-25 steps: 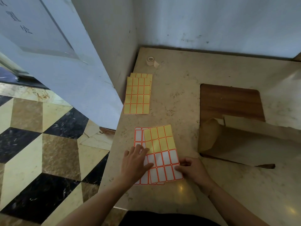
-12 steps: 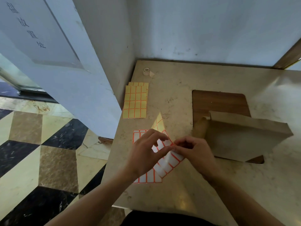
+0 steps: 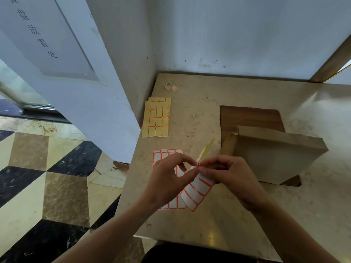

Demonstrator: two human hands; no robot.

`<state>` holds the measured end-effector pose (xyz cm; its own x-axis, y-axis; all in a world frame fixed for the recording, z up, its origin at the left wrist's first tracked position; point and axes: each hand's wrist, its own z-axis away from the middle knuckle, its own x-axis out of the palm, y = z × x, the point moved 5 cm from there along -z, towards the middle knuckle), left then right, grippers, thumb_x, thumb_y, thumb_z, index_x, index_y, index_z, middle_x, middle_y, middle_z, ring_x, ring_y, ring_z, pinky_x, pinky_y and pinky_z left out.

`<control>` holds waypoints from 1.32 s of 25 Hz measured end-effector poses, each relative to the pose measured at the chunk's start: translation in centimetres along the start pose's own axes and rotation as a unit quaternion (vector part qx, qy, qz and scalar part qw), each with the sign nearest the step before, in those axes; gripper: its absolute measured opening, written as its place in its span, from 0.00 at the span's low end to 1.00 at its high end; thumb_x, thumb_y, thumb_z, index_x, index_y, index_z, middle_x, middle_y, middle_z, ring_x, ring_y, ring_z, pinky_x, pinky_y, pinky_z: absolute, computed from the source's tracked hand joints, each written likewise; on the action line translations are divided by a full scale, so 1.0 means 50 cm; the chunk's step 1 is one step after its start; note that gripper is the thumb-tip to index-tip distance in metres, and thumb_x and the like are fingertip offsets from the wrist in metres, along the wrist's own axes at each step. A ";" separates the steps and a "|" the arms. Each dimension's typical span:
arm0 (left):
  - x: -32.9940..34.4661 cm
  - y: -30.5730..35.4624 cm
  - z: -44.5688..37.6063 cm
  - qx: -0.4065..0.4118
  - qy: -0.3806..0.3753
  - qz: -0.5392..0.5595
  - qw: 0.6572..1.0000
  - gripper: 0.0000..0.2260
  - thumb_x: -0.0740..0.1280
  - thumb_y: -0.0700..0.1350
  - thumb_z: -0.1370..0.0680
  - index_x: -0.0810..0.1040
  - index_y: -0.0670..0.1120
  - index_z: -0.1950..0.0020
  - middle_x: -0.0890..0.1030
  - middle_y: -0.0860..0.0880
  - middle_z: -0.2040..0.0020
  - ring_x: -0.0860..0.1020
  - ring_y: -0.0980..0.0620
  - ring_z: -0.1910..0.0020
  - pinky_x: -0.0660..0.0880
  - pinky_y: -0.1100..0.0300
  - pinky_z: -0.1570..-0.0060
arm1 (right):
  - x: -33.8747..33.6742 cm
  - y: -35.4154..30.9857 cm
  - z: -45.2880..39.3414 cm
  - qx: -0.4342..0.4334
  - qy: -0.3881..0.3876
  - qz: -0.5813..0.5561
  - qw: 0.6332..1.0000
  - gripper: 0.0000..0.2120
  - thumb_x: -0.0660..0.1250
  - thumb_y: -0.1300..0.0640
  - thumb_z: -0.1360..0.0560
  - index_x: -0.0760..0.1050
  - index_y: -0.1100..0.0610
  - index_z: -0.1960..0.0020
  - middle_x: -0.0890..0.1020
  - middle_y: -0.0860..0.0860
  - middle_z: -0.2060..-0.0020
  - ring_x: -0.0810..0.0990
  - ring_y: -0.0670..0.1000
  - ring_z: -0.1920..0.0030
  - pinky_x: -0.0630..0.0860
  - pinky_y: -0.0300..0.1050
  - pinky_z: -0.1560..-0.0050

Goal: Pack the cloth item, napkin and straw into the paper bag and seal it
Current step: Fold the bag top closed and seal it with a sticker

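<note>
A brown paper bag lies folded over on the marble table, to the right of my hands. My left hand and my right hand meet above the table and together pinch a sticker sheet of white labels with orange borders. The sheet is lifted and bent, its yellow backing sticking up between my fingertips. A second white sticker sheet lies flat under my left hand. No cloth item, napkin or straw is visible.
Two used yellow label sheets lie near the wall. A small tape roll sits in the far corner. A dark wooden inset lies under the bag. The table's left edge drops to a patterned tile floor.
Both hands lifted the top sticker sheet off the table and bent it, fingertips pinching at one label. The camera view shifted, so the bag appears closer to the hands.
</note>
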<state>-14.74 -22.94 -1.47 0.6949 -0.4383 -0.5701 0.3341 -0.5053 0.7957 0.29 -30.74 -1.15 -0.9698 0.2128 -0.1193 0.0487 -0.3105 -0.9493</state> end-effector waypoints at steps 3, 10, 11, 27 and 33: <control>-0.002 0.013 0.005 -0.001 -0.001 0.001 1.000 0.04 0.72 0.48 0.27 0.81 0.53 0.53 0.81 0.61 0.57 0.78 0.60 0.58 0.69 0.75 0.59 | 0.002 -0.003 0.006 0.000 -0.002 0.010 1.000 0.04 0.70 0.61 0.27 0.82 0.56 0.54 0.86 0.50 0.59 0.85 0.49 0.56 0.81 0.40 0.57; -0.006 0.023 0.007 -0.049 -0.003 0.033 0.998 0.04 0.72 0.47 0.27 0.82 0.55 0.55 0.80 0.63 0.60 0.78 0.61 0.58 0.71 0.73 0.60 | 0.009 -0.008 0.011 -0.005 0.000 0.024 1.000 0.06 0.67 0.63 0.25 0.82 0.55 0.54 0.85 0.48 0.57 0.84 0.46 0.55 0.81 0.42 0.54; -0.007 0.022 0.007 -0.054 -0.003 0.038 0.998 0.03 0.73 0.47 0.27 0.82 0.55 0.55 0.81 0.63 0.60 0.78 0.61 0.58 0.71 0.73 0.60 | 0.010 -0.009 0.012 -0.010 0.000 0.028 1.000 0.06 0.67 0.63 0.25 0.82 0.55 0.54 0.85 0.48 0.57 0.84 0.46 0.54 0.81 0.42 0.53; -0.023 0.020 -0.003 -0.086 -0.059 0.116 0.988 0.04 0.72 0.41 0.26 0.85 0.49 0.54 0.84 0.56 0.59 0.78 0.64 0.58 0.71 0.74 0.60 | 0.011 -0.019 0.007 -0.035 -0.034 0.074 0.996 0.06 0.67 0.63 0.25 0.80 0.53 0.53 0.83 0.49 0.56 0.82 0.47 0.53 0.81 0.45 0.51; -0.025 0.013 -0.006 -0.097 -0.030 0.085 0.991 0.05 0.70 0.43 0.25 0.82 0.53 0.56 0.83 0.57 0.58 0.79 0.62 0.56 0.71 0.74 0.60 | 0.013 -0.018 0.003 -0.015 -0.039 0.033 0.999 0.06 0.67 0.63 0.25 0.81 0.55 0.53 0.85 0.50 0.56 0.84 0.47 0.54 0.81 0.43 0.52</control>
<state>-15.20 -22.51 -0.18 0.7145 -0.5508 -0.4314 0.3362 -0.2704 0.9021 -0.42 -30.48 -0.32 -0.9800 0.1193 -0.1595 0.1186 -0.2940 -0.9484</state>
